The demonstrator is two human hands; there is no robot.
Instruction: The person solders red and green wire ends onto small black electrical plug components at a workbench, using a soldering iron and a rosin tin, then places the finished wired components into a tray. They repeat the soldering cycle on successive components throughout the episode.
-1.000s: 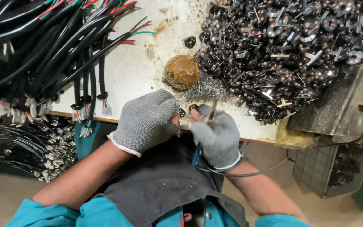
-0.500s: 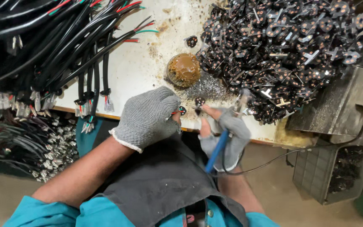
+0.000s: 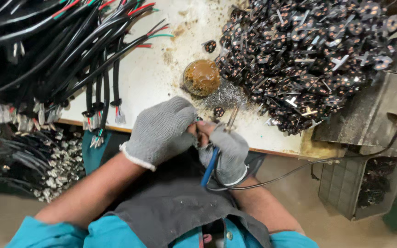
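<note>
Working at the near edge of a stained white table [image 3: 161,78], the person wears grey knit gloves on both hands. The left hand [image 3: 161,131] is curled shut, its grip pinching something small at the fingertips; it is too hidden to name, though it may be a wire end. The right hand [image 3: 226,151] is closed around a soldering iron [image 3: 220,144] with a blue handle, whose metal tip points up toward the table edge, just beside a small round black part [image 3: 218,111]. Both hands touch at the fingertips. A black cord [image 3: 318,161] runs from the right hand off to the right. Behind the hands sits a round brown tin [image 3: 201,77] beside a patch of grey filings. A big heap of black round parts [image 3: 313,55] fills the table's right side. Black cables [image 3: 60,50] with coloured wire ends lie across the left.
</note>
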